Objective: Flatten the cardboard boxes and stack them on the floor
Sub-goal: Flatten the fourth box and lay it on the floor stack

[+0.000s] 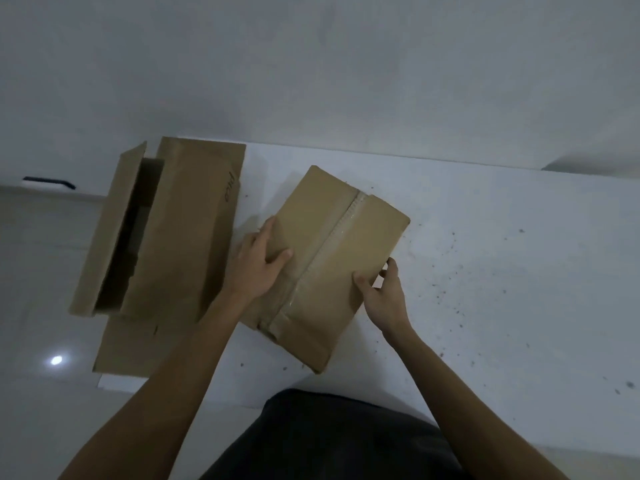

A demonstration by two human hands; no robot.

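Both hands hold taped box on white surface.
Left hand (258,259) grips box (332,265) left side, right hand (382,294) pinches right edge; open box (166,237) overhangs surface (485,271) left edge.

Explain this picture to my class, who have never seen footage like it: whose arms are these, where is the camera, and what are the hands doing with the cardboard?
There is no machine here. The camera is worn on a person's head and looks down, so the two bare arms reaching in from the bottom are the wearer's own.

Both hands grip a taped box, closed, with a strip of clear tape running along its top seam. The left hand holds its left edge, thumb on top. The right hand holds its right edge, thumb on top and fingers curled round the side. The box sits on a white surface speckled with dark crumbs.

To the left lies a larger open box, its flap raised, resting on another piece of cardboard. It overhangs the surface's edge, above a glossy floor.
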